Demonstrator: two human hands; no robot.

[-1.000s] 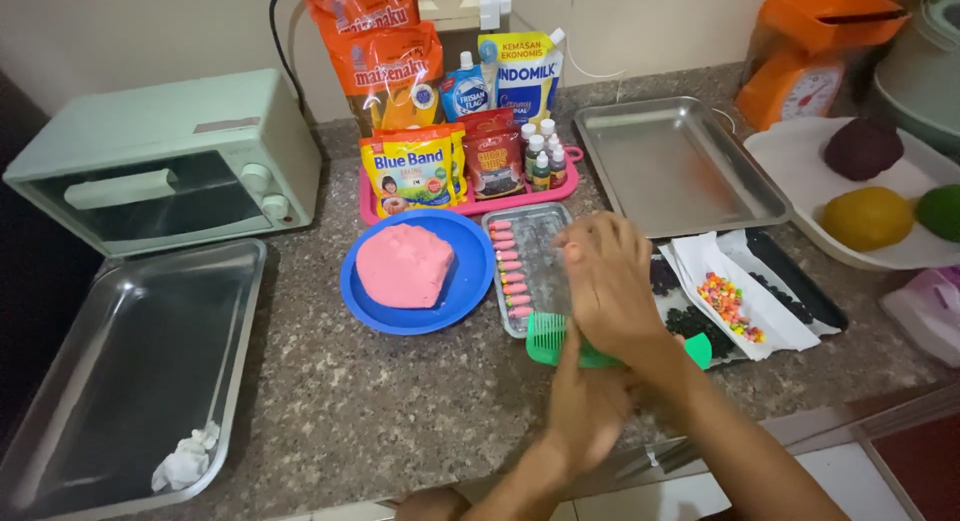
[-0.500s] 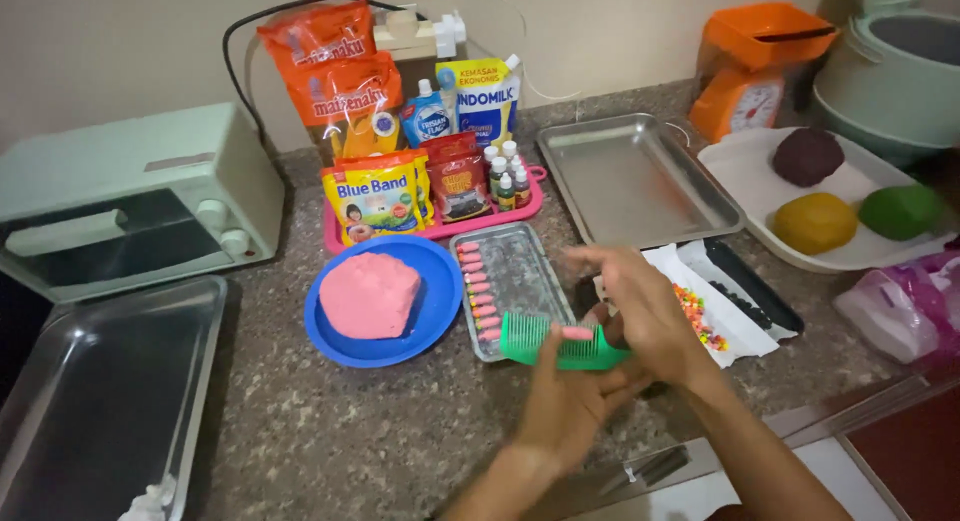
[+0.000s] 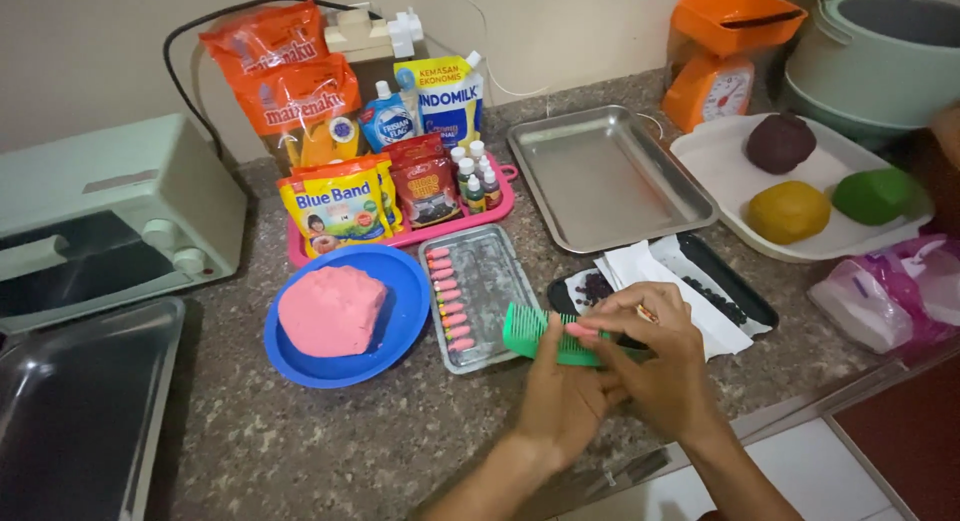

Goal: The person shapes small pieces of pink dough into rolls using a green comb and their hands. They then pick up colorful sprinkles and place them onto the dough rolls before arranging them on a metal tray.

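My left hand (image 3: pixel 560 396) holds a green comb (image 3: pixel 540 334) over the counter's front edge. My right hand (image 3: pixel 655 366) presses a small pink dough piece (image 3: pixel 580 331) against the comb's teeth. Just left of the comb lies a small metal tray (image 3: pixel 490 281) with a row of several pink dough pieces (image 3: pixel 447 297) along its left side. A blue plate (image 3: pixel 395 326) with a lump of pink dough (image 3: pixel 332 309) sits further left.
A black tray (image 3: pixel 735 291) with paper and sprinkles lies behind my hands. An empty metal pan (image 3: pixel 605 176), a white tray (image 3: pixel 710 156) with purple, yellow and green dough, an orange scale (image 3: pixel 715 66), a pink tray (image 3: pixel 300 253) of packets, and a toaster oven (image 3: pixel 110 221) surround them.
The view has shifted so everything sits lower and nearer the centre. My hands stay on the comb; the pink piece is now pressed on its teeth.
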